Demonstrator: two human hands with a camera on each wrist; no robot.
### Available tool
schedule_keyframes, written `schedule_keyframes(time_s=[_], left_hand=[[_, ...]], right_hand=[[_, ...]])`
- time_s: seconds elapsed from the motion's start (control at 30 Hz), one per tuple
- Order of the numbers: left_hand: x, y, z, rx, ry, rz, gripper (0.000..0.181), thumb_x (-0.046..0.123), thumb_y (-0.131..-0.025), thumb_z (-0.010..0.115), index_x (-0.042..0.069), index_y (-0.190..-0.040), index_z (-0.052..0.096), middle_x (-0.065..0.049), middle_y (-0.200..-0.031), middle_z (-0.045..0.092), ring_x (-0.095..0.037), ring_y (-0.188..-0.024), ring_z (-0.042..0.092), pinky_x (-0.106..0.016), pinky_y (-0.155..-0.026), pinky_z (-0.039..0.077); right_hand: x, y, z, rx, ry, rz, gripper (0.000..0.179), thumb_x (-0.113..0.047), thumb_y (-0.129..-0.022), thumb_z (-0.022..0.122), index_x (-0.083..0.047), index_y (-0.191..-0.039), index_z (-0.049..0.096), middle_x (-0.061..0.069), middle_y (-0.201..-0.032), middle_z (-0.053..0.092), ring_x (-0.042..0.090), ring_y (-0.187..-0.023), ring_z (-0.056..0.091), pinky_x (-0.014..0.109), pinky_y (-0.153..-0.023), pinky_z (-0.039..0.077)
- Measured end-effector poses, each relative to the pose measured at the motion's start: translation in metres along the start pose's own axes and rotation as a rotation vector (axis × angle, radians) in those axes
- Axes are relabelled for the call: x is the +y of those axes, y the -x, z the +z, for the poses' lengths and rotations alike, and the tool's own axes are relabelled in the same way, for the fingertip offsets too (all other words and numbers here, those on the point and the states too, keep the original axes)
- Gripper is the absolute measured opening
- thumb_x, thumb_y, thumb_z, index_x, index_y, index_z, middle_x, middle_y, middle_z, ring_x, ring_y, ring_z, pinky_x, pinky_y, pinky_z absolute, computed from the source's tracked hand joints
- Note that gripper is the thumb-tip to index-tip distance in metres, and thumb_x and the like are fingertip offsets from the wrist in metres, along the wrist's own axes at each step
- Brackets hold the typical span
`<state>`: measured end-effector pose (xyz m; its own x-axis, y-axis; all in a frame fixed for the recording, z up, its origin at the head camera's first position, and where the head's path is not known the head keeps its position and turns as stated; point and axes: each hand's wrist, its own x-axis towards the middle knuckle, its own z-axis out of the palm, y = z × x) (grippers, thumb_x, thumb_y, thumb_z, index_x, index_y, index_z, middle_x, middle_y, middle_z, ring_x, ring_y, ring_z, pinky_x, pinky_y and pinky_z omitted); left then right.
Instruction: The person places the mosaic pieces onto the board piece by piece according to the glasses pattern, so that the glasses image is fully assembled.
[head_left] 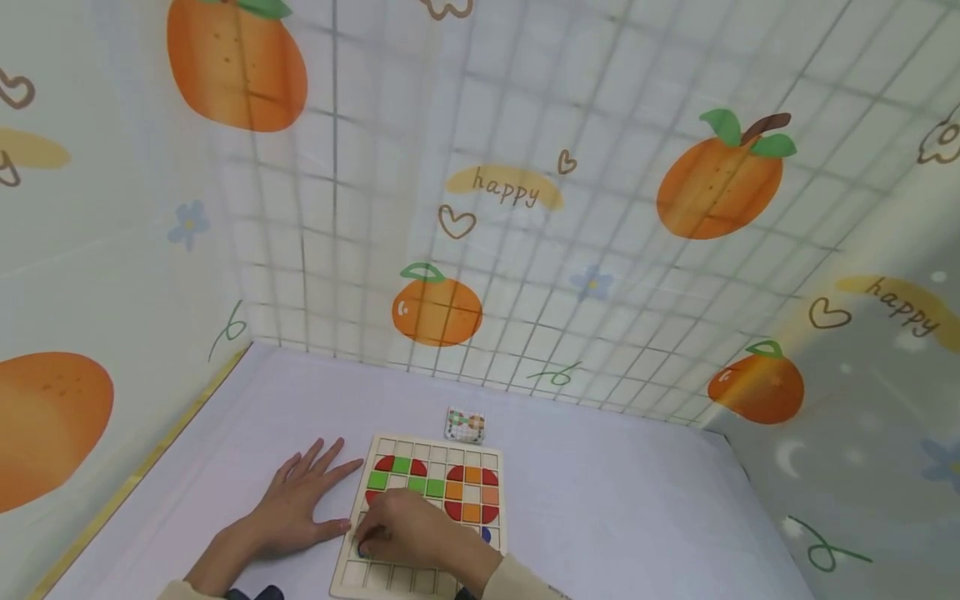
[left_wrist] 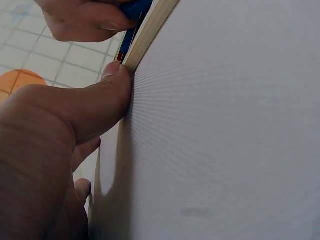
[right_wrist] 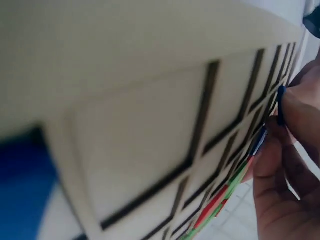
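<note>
A wooden grid board (head_left: 355,573) lies on the table, with red, green and orange pieces set in its squares. My right hand (head_left: 412,529) is over the board's lower left part, pinching a small blue piece (right_wrist: 281,105) between thumb and finger. That piece is seen edge-on in the right wrist view. Left of the board, my left hand (head_left: 296,504) rests flat on the table, fingers spread. Its thumb (left_wrist: 112,90) touches the board's side edge. Another blue piece (head_left: 486,535) sits near the board's right side. My right hand hides some squares.
A small card (head_left: 465,425) with a coloured pattern lies just behind the board. White table surface (head_left: 622,508) stretches to the right. Curtains with printed oranges (head_left: 437,311) hang around the table at the back and sides.
</note>
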<state>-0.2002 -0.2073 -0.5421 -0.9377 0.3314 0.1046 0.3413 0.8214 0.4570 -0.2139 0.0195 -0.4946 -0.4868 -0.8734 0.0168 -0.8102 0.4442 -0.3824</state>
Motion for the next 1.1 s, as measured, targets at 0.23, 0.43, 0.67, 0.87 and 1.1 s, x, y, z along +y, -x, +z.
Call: schedule_keyframes(time_s=[0.23,0.43,0.67,0.87,1.1], left_hand=[[-0.0007,-0.0004,0.0029,0.008,-0.015,0.006,0.083,0.058,-0.077,0.074,0.024,-0.148,0.046,-0.015,-0.160,0.025,-0.043,-0.146,0.011,-0.064,-0.111,0.006],[-0.0005,-0.0005,0.0027,0.007,-0.011,-0.001,0.083,0.058,-0.077,0.075,0.024,-0.148,0.047,-0.015,-0.159,0.025,-0.043,-0.146,0.011,-0.064,-0.111,0.006],[-0.0001,-0.0001,0.0018,0.014,0.003,-0.002,0.083,0.057,-0.077,0.076,0.023,-0.147,0.048,-0.015,-0.159,0.026,-0.043,-0.146,0.011,-0.064,-0.111,0.006],[0.0000,-0.0007,0.0030,0.020,0.010,0.010,0.082,0.056,-0.077,0.076,0.023,-0.147,0.048,-0.015,-0.159,0.026,-0.043,-0.145,0.012,-0.064,-0.111,0.007],[0.0006,0.0006,0.0027,0.023,0.013,0.012,0.084,0.063,-0.077,0.072,0.023,-0.147,0.048,-0.015,-0.159,0.026,-0.043,-0.145,0.012,-0.064,-0.111,0.006]], right_hand=[[-0.0017,0.0026,0.0009,-0.060,0.104,-0.064,0.012,-0.024,-0.093,0.071,-0.024,-0.103,0.078,-0.021,-0.094,0.060,-0.014,-0.083,0.047,0.002,-0.080,0.038],[-0.0025,0.0056,-0.0039,-0.089,0.135,-0.109,0.016,-0.017,-0.094,0.070,-0.023,-0.106,0.078,-0.019,-0.101,0.065,-0.013,-0.093,0.052,0.004,-0.088,0.038],[-0.0043,0.0025,-0.0060,-0.082,0.195,-0.198,0.016,-0.013,-0.092,0.072,-0.023,-0.103,0.078,-0.017,-0.105,0.068,-0.011,-0.101,0.055,0.005,-0.092,0.036],[-0.0047,0.0005,-0.0077,-0.078,0.194,-0.179,0.014,-0.015,-0.092,0.072,-0.024,-0.102,0.078,-0.019,-0.098,0.070,-0.013,-0.092,0.055,0.004,-0.089,0.038],[-0.0045,0.0013,-0.0081,-0.041,0.231,-0.153,0.017,-0.019,-0.092,0.073,-0.027,-0.106,0.077,-0.019,-0.103,0.066,-0.011,-0.089,0.053,0.004,-0.085,0.040]])
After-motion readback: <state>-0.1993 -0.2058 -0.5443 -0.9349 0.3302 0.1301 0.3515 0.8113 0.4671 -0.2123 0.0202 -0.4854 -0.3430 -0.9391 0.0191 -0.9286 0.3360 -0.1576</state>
